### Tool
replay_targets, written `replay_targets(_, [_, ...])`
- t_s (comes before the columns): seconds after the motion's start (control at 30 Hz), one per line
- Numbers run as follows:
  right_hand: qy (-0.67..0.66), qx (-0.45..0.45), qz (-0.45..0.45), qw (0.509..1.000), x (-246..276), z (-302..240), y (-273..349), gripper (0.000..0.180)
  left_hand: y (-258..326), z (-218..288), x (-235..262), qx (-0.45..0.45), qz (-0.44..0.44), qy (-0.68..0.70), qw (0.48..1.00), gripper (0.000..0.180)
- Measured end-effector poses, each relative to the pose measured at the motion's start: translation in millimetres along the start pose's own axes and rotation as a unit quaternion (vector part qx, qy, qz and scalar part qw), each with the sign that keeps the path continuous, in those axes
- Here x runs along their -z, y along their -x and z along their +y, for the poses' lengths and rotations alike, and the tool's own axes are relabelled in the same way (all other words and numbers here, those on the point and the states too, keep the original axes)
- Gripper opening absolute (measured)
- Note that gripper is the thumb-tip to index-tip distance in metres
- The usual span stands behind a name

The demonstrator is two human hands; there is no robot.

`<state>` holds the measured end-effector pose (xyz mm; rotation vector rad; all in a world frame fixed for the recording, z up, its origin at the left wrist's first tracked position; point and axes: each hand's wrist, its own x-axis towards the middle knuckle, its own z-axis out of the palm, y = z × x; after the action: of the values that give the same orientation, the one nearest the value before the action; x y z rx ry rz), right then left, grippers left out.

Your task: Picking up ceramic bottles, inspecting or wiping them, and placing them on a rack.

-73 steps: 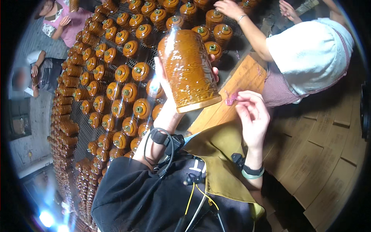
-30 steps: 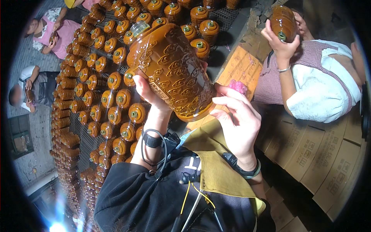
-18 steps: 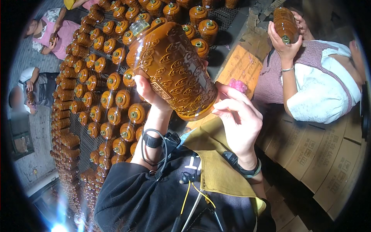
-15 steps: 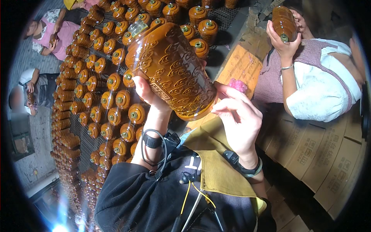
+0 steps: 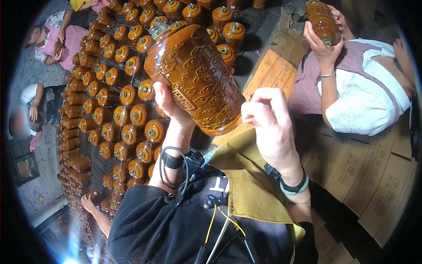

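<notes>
My left hand (image 5: 172,108) grips a large amber glass bottle (image 5: 193,72) with raised cloud-like relief and a small framed panel on its side. Its thumb presses the near side, while most of the fingers are hidden behind the glass. The bottle lies tilted, with its clear neck to the upper left and its base to the lower right. Beside the base is my right hand (image 5: 273,125), its fingers curled in and the fingertips at the base's edge. Whether they touch the glass, or hold anything small, I cannot make out.
Rows of similar amber bottles (image 5: 138,114) stand on a dark mesh surface (image 5: 99,152) at left. A co-worker (image 5: 360,88) at upper right holds another bottle (image 5: 323,21). Other people work at far left. Flat cardboard boxes (image 5: 351,167) lie at right, near a wooden board (image 5: 274,72).
My right hand's fingers have curled in from a looser, extended pose at the bottle's base. The bottle has turned slightly in my left hand. Another person's arm has appeared at lower left.
</notes>
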<state>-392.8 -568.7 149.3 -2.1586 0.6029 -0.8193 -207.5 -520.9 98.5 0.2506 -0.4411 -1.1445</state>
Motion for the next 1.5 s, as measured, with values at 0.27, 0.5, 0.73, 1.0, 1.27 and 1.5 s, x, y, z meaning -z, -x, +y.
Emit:
replay_targets(0.27, [-0.052,0.008,0.039,0.998,-2,13,0,0.017,-3,6,-6,-0.038,0.12,-0.201,0.971,0.101])
replay_targets(0.5, [-0.013,0.055,0.083,0.995,-3,11,-7,0.022,-5,1,3,-0.056,0.123,-0.15,0.979,0.09])
replay_targets(0.73, [-0.06,0.002,0.089,0.994,-8,9,-2,0.021,10,-5,41,-0.173,0.189,-0.145,0.956,0.054])
replay_targets(1.0, [-0.091,-0.041,0.103,0.99,-10,11,0,0.021,5,-1,48,-0.129,0.193,-0.305,0.924,0.103])
replay_targets(1.27, [-0.089,-0.049,0.095,0.99,-6,9,-5,0.021,1,-2,37,-0.124,0.205,-0.292,0.926,0.104])
replay_targets(1.5, [-0.068,-0.017,0.057,0.996,9,14,-13,0.018,-6,-6,13,-0.044,0.161,-0.182,0.969,0.104])
